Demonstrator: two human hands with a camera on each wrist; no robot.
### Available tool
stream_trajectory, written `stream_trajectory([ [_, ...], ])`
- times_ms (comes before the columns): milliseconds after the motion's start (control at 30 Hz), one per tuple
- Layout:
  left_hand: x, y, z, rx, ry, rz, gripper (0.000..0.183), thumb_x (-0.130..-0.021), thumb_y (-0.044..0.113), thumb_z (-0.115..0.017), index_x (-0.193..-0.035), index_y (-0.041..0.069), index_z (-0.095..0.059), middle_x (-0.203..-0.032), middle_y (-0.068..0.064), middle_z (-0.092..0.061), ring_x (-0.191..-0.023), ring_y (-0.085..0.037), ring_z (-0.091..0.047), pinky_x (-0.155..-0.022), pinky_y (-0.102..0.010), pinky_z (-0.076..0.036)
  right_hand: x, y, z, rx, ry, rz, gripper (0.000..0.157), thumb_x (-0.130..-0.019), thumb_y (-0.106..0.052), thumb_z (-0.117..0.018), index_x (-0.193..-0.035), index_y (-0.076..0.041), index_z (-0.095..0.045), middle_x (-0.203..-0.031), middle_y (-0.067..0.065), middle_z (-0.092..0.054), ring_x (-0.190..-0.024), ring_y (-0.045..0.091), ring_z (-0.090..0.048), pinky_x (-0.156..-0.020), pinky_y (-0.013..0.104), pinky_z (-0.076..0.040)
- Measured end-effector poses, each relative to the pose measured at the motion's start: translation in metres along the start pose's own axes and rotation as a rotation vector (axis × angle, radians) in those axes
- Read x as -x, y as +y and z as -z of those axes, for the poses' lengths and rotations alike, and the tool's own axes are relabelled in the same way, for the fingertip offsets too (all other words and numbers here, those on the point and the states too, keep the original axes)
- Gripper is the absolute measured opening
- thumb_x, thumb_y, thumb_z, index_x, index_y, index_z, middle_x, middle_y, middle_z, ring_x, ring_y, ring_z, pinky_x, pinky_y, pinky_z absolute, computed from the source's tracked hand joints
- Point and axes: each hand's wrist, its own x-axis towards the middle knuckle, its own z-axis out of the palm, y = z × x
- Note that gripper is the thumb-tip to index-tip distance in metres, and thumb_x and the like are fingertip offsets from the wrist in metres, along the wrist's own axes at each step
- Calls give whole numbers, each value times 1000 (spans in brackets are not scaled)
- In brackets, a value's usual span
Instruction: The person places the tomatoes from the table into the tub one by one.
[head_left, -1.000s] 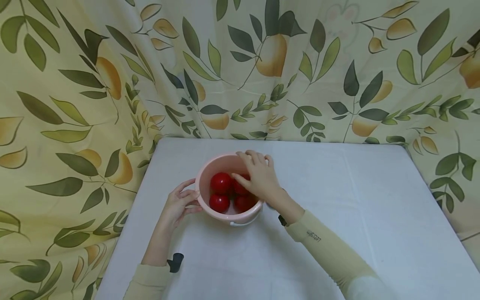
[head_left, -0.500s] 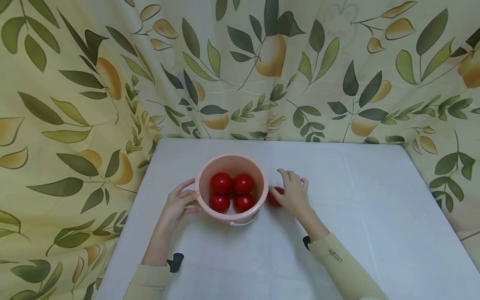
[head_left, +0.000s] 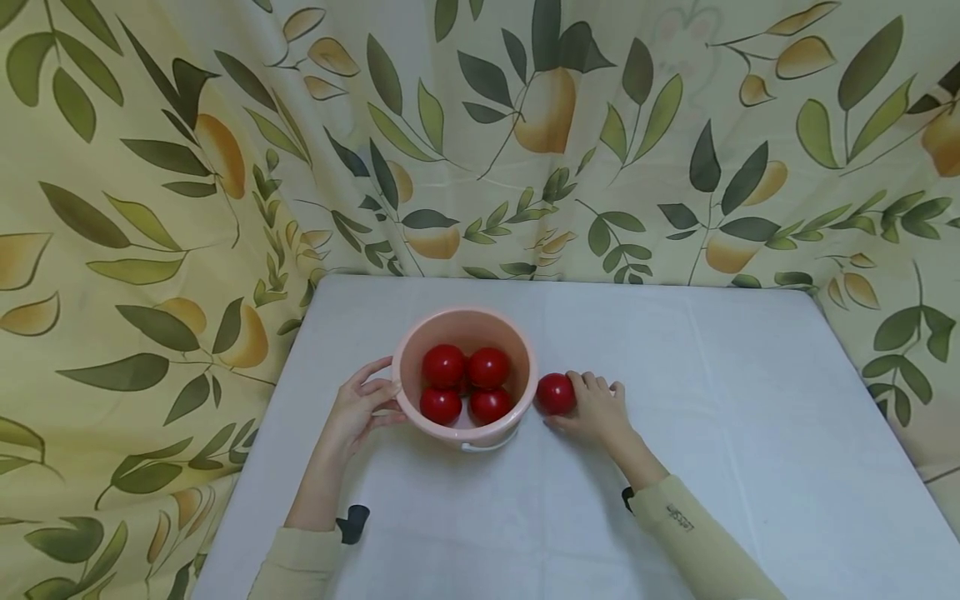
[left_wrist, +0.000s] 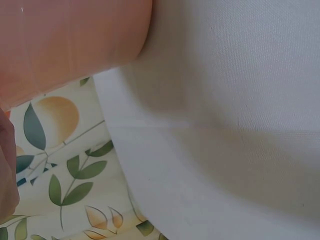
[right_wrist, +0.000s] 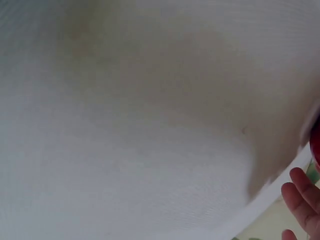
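A pink bucket (head_left: 463,435) stands upright left of the table's middle, with several glossy red balls inside. My left hand (head_left: 362,407) holds its left side, thumb at the rim and fingers against the outer wall. In the left wrist view, the pink bucket (left_wrist: 70,45) fills the upper left and part of the hand shows at the left edge. Just right of the bucket, another red ball (head_left: 556,393) lies on the table. My right hand (head_left: 597,408) grips it from the right, between thumb and fingers. The right wrist view shows only a sliver of that ball (right_wrist: 315,142).
A white cloth covers the table (head_left: 675,375). Behind it and at the left hangs a curtain (head_left: 480,208) printed with leaves and fruit. The bucket's white handle (head_left: 487,447) hangs down at its front.
My right hand has moved from over the bucket rightward and down to the red ball beside it, and now grips it. My left hand and the bucket stay in place.
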Motion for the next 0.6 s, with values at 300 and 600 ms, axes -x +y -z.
stream_trajectory([
  [300,-1,-4,2,5,-9,-27,52,-86,9,-62,-134,13,-42,-89,-9,-63,-68,-16,-64,-65,-33,-57,-3,5,-7,0,59,36,79,-66,-50,-74,-123,-3,-47,-114,20,-52,-107,35,-46,-91,57,-28],
  [600,-3,-9,4,9,-31,-82,53,-84,13,-65,-133,15,-44,-94,-14,-63,-69,-18,-65,-65,-34,-57,-5,13,13,19,194,132,72,-63,-51,-76,-113,-5,-52,-103,15,-56,-100,31,-49,-88,55,-35],
])
